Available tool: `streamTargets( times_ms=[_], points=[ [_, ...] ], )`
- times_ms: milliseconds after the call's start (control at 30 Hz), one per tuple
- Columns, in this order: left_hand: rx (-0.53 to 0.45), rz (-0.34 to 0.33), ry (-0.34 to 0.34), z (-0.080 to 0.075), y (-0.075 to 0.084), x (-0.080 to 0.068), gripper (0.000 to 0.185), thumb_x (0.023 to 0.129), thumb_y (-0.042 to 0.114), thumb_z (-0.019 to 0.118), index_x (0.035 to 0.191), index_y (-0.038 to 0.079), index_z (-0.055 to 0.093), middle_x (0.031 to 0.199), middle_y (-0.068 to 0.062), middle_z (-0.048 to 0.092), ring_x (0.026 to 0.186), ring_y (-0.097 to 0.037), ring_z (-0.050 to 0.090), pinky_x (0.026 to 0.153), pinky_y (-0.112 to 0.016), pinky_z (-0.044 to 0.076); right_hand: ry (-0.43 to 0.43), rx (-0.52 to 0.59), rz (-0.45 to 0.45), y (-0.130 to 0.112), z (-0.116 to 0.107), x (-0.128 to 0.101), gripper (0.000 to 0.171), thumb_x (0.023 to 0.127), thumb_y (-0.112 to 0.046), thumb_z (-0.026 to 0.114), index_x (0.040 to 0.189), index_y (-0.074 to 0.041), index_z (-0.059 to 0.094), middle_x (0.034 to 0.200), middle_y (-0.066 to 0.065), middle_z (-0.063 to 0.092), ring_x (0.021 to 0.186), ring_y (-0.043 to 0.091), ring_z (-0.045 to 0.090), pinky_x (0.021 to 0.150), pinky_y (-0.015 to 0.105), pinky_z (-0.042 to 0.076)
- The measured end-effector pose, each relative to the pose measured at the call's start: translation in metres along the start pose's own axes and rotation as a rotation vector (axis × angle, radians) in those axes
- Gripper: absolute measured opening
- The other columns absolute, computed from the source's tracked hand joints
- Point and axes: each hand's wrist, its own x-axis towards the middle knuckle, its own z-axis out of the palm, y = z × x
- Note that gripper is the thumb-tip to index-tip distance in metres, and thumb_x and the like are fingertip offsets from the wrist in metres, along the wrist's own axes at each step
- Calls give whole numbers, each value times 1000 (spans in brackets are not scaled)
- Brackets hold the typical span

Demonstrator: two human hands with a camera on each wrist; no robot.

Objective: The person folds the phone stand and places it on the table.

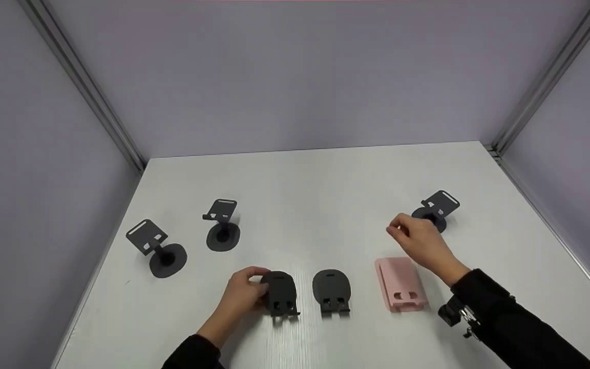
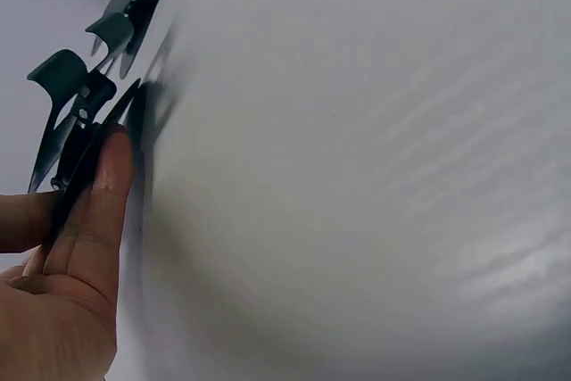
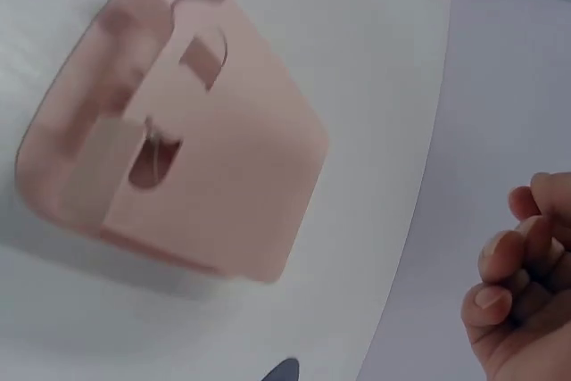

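Head view, left hand [image 1: 244, 297]: fingers curled round the left edge of a folded black phone stand [image 1: 280, 293], which lies flat on the white worktop [image 1: 315, 195] at the near edge.
Head view, right hand [image 1: 420, 243]: raised above the worktop, fingers loosely curled, holding nothing; just behind a folded pink phone stand [image 1: 400, 284] and in front of an unfolded black stand [image 1: 436, 210].
Head view, other items: second folded black stand [image 1: 331, 291] between the gripped one and the pink one; two unfolded black stands [image 1: 222, 225] [image 1: 156, 248] at far left.
Left wrist view, grip: fingers [image 2: 98, 220] pressed flat along the stand's edge [image 2: 76, 131]; picture blurred.
Right wrist view, grip: curled fingers [image 3: 517, 292] apart from the pink stand [image 3: 178, 131], touching nothing.
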Motion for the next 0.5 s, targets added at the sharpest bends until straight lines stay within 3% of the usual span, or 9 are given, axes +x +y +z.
streamTargets(
  times_ms=[233, 333, 500],
  points=[
    [145, 23, 38, 0, -1, 2, 34, 89, 3, 63, 122, -5, 66, 88, -16, 72, 61, -19, 67, 53, -35, 60, 145, -136, 66, 38, -22, 4, 10, 99, -7, 64, 106, 1, 66, 89, 17, 70, 75, 31, 65, 66, 45, 51],
    [205, 31, 43, -1, -1, 2, 32, 91, 5, 64, 121, -6, 66, 92, -20, 71, 57, -22, 69, 50, -38, 60, 156, -193, 115, 51, -29, 3, 18, 100, -9, 63, 113, 4, 63, 100, 24, 67, 87, 41, 67, 72, 56, 53],
    [416, 88, 125, -1, -2, 3, 23, 91, 6, 67, 111, -3, 71, 91, -15, 72, 70, -21, 69, 62, -37, 60, 155, -262, 142, 71, -32, -1, 24, 98, -9, 66, 116, 6, 62, 105, 25, 57, 91, 48, 65, 71, 60, 51]
  ],
)
